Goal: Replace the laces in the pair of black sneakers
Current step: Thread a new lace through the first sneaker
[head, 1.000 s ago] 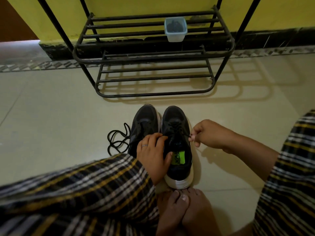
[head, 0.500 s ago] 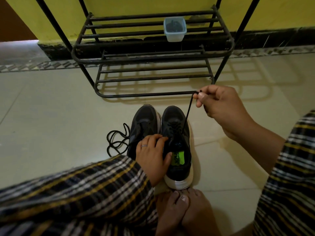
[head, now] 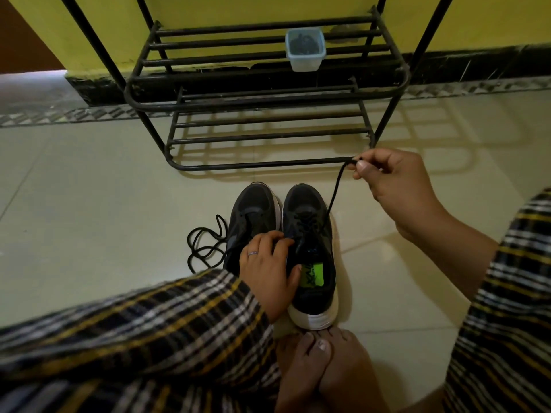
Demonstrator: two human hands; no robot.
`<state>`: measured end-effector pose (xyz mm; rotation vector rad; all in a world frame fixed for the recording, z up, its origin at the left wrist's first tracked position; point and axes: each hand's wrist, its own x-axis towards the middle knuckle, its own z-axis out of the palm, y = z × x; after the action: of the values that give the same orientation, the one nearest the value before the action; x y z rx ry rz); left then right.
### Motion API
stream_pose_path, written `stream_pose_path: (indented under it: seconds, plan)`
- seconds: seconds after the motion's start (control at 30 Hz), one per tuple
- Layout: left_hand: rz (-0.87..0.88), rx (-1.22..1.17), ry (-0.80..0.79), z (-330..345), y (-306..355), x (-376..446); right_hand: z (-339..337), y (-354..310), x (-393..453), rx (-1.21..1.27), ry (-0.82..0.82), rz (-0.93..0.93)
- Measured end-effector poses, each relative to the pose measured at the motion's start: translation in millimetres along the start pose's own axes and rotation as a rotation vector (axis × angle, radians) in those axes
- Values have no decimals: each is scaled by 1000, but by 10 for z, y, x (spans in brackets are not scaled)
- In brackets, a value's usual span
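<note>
Black metal rack (head: 268, 96) by wall; 2 black sneakers (head: 310, 242) on floor w/ loose lace (head: 205, 242) beside. Left hand (head: 268, 272) grips right shoe's collar; right hand (head: 393, 183) fingers pinch taut lace end (head: 335, 192).

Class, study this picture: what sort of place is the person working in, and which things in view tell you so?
Probably a home entryway or hallway floor. A metal shoe rack stands against a yellow wall, the floor is pale glossy tile, and the person sits barefoot beside a pair of black sneakers.
</note>
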<state>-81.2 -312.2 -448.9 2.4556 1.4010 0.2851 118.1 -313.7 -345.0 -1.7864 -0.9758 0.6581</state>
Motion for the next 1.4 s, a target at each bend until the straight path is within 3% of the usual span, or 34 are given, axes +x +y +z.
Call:
stream_pose_path:
  seconds: [0.27,0.5,0.7,1.03,1.4]
  plan:
    - [-54,5,-137,-119,85,155,-16,101,-9,-258,13,-201]
    - [-83,-120,-121,-187,76,260,143,224,-128,-235,-184,-43]
    - [-285,-515,-76,-156,45,249,365,411,-275,-236,-358,146]
    - [-375,-648,-106,-104,-28,242,652,437,-306,-530,-398,14]
    - [-378,-705,-132,-67,-98,244,741,468,-305,-590,-426,-3]
